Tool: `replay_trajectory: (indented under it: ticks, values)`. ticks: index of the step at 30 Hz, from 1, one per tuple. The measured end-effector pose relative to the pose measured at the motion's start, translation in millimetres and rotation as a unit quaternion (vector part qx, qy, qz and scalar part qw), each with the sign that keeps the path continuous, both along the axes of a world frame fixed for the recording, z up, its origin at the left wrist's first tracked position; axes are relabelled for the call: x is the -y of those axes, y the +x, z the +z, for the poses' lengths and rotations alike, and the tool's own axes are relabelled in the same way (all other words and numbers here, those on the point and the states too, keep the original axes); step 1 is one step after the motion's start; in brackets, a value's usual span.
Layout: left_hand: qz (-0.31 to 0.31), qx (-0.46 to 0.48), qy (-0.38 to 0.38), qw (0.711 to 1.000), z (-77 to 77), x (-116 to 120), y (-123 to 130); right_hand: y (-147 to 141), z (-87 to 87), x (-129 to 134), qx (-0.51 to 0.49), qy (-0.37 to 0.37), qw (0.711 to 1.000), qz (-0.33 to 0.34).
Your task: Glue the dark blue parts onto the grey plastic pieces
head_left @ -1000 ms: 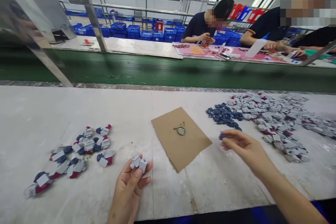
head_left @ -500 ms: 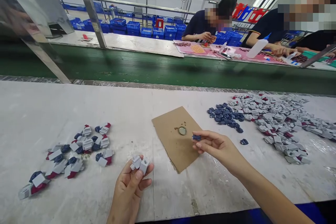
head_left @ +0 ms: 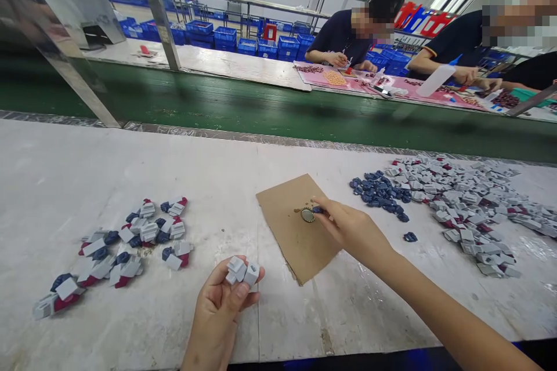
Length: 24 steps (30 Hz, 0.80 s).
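Beyond, crates; scuffed tabletop; left hand grips grey part; right hand, blue piece.

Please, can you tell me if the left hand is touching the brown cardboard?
Apart. The head view shows a strip of pale table between the left hand, which holds a light grey piece, and the brown cardboard.
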<state>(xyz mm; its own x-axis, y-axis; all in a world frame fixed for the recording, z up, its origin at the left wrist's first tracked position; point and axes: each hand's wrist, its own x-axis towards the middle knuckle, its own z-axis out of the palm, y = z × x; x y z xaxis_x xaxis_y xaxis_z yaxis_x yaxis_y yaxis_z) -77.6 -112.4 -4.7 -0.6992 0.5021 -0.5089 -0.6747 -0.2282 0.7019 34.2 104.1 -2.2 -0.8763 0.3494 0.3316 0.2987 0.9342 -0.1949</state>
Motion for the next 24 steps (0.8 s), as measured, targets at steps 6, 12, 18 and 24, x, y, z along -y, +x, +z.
replay_trajectory:
  ticks: [6, 12, 18, 24]
  values:
    - [-0.001, -0.029, -0.008, 1.000, -0.3, -2, 3, -5, -1.6, 1, 0.069, 0.105, 0.992, 0.028]
    - [-0.018, -0.041, -0.008, 0.999, -2.3, -6, 11, -6, -6.4, -1, 0.077, 0.109, 0.991, 0.019]
    - [-0.030, -0.071, 0.000, 0.997, 6.3, -13, 18, -4, 28.1, 17, -0.066, -0.102, 0.993, -0.014]
    - [-0.016, -0.096, 0.002, 0.995, 19.5, -19, 31, 1, 67.0, 65, -0.139, -0.248, 0.958, 0.046]
